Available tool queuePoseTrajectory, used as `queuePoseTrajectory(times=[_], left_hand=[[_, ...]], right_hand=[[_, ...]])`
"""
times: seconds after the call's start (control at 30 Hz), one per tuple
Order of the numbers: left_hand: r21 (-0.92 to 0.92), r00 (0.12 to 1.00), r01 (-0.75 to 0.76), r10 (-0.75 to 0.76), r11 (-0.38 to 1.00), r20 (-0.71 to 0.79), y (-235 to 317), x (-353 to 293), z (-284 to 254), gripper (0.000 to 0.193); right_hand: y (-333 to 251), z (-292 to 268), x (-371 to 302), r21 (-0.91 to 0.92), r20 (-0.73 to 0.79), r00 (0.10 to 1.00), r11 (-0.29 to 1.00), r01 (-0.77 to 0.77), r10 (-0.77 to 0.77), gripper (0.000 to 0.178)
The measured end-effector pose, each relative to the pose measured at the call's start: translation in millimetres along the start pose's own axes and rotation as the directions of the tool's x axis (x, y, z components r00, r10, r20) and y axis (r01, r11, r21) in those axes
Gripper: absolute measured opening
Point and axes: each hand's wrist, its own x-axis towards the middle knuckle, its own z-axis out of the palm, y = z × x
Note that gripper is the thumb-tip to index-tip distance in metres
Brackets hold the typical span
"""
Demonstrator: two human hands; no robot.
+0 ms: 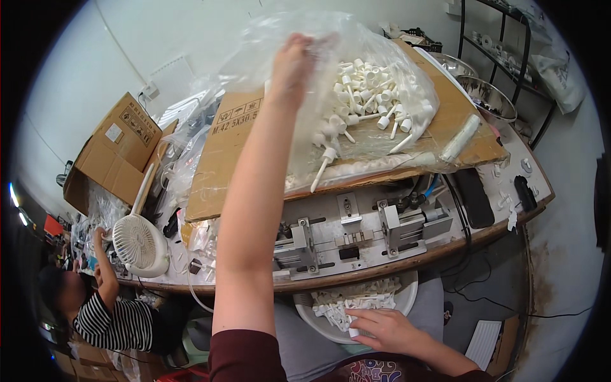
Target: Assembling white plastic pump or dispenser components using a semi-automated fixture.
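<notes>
"Pieces [368,83] first: where are they?"

"Heaped in the bag [324,76], which lies on the cardboard [210,165] over the bench [388,265]. One lies at the cardboard's near edge."

"And how far on is the work?"

"Midway, I'd judge. Those in the bag look whole, cap on stem, so I'd call them done. The tub [412,294] at the lap holds many white parts [337,312]; if those are unmade, plenty is left. No hand is at the jig [352,239]."

"What of the hands?"

"The left hand [296,67] is raised, its fingers clenched on the bag's film and lifting it. The right hand [385,328] is down at the tub, fingers partly spread, one white part by the thumb."

"Pinched?"

"I can't tell; it's small here, and the fingers partly hide it. The hand may only be touching it."
</notes>
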Motion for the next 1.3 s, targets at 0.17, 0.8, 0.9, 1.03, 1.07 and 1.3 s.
queuePoseTrajectory(times=[0.17,0.8,0.9,1.03,1.07,1.3], left_hand=[[-0.084,0.993,0.095,-0.088,0.992,0.08,17,-23,-8,0.031],[0.941,0.955,-0.297,0.042,0.165,0.294,2,-176,-27,0.02],[0.916,0.921,-0.385,-0.011,0.111,0.389,7,-171,-45,0.021],[0.881,0.881,-0.472,-0.01,0.044,0.473,8,-169,-52,0.022],[0.873,0.877,-0.48,0.007,0.085,0.481,10,-170,-50,0.021],[0.928,0.957,-0.286,0.025,0.239,0.288,-6,-170,-34,0.033]], right_hand=[[-11,-26,12,-0.06,-0.057,0.996,0.996,0.065,-0.068,0.029],[68,-169,260,-0.631,-0.164,0.976,0.776,0.005,-0.14,0.042],[51,-174,256,-0.572,-0.06,0.998,0.819,-0.04,0.007,0.037],[54,-175,241,-0.542,-0.087,0.996,0.838,-0.058,0.013,0.029],[55,-176,237,-0.527,-0.113,0.993,0.846,-0.08,0.023,0.028],[71,-178,219,-0.426,-0.24,0.965,0.905,-0.009,-0.104,0.026]])
